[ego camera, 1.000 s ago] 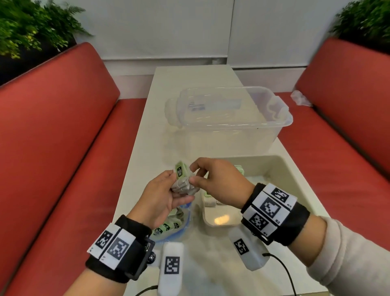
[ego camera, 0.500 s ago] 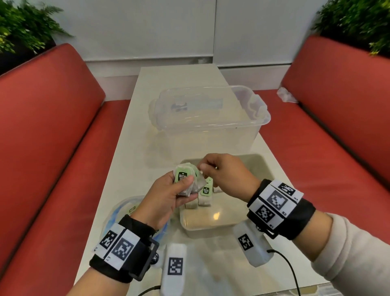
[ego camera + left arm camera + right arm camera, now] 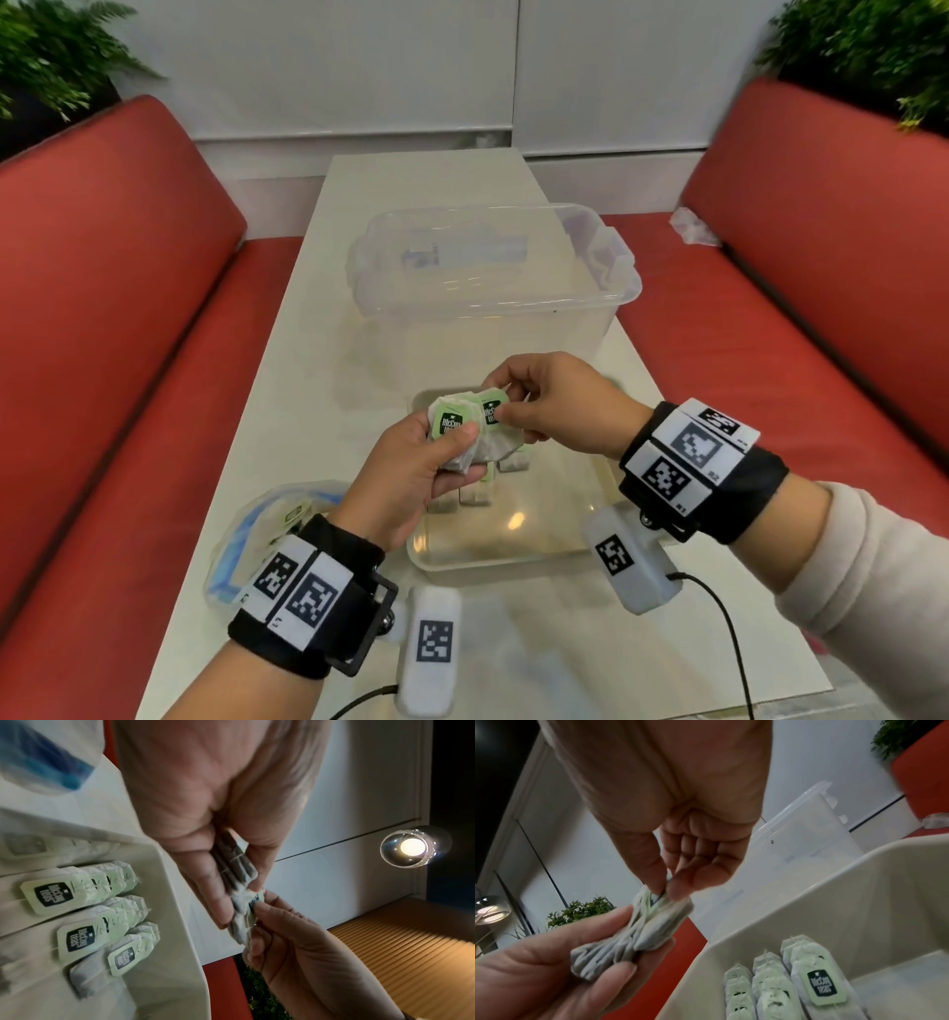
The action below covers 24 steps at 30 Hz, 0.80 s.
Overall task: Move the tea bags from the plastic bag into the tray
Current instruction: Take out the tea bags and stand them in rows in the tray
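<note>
Now I hold tea-bag bundle [image 3: 464, 442] in left hand [image 3: 411, 478], thumb clamped over it, directly above tray [image 3: 513, 557]. Right hand [image 3: 554, 406] pinches one green tag [image 3: 492, 409], nearer tray's far rows [image 3: 85, 902]. Plastic bag [image 3: 257, 519] left of tray on cream bench [image 3: 287, 411]. Clear tub [image 3: 493, 272] beyond; red booth seats flank.

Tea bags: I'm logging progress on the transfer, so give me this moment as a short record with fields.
left hand: grips a bunch of tea bags above the tray
right hand: pinches one green tag at the bunch
tray: three rows of tea bags already laid in
plastic bag: on the table left of the tray, tea bags inside
clear bin: behind the tray
</note>
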Motion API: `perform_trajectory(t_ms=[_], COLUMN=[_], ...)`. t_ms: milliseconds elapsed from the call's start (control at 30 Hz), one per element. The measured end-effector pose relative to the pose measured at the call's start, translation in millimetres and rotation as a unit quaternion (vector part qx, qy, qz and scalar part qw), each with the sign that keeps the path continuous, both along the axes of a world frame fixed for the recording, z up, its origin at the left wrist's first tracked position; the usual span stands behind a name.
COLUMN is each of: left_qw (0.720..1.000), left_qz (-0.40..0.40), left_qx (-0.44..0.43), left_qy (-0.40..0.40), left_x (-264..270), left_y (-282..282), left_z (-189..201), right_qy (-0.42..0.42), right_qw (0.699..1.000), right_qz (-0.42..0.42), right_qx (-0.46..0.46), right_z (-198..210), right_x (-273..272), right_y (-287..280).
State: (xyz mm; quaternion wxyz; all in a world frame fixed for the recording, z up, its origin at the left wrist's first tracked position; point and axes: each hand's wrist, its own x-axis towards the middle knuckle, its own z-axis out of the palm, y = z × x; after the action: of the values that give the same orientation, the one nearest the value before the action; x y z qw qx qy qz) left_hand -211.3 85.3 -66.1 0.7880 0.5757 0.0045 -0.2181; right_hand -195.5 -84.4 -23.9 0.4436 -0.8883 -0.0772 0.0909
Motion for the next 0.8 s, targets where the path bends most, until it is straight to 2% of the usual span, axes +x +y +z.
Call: perform_trajectory(t_ms=[100, 267, 500, 700, 800], left_qw=[1.0, 0.999, 0.998, 0.998, 0.998], left_qz=[0.007, 0.049, 0.062, 0.062, 0.064], left_qx=[0.013, 0.01, 0.015, 0.023, 0.015], left_qy=[-0.012, 0.008, 0.019, 0.021, 0.025], left_x=[2.2, 7.6, 10.0, 10.0, 10.4], left_y=[-2.6, 2.4, 2.0, 3.2, 5.4], left_z=[-1.7, -9.3, -21.5, -29.8, -31.6], right_qy=[-0.004, 0.026, 0.09, 0.155, 0.158], right_qw=[0.999, 0.992, 0.93, 0.889, 0.875], right_qz=[0.025, 0.009, 0.128, 0.182, 0.188], right_qx=[-0.039, -0.124, -0.332, -0.39, -0.417], right_z=[4.8, 3.2, -29.2, -54.6, -61.3], right_x=[5.4, 21.6, 46.0, 64.3, 70.4], right_y=[-7.2, -25.5, -24.4, -14.2, -8.7])
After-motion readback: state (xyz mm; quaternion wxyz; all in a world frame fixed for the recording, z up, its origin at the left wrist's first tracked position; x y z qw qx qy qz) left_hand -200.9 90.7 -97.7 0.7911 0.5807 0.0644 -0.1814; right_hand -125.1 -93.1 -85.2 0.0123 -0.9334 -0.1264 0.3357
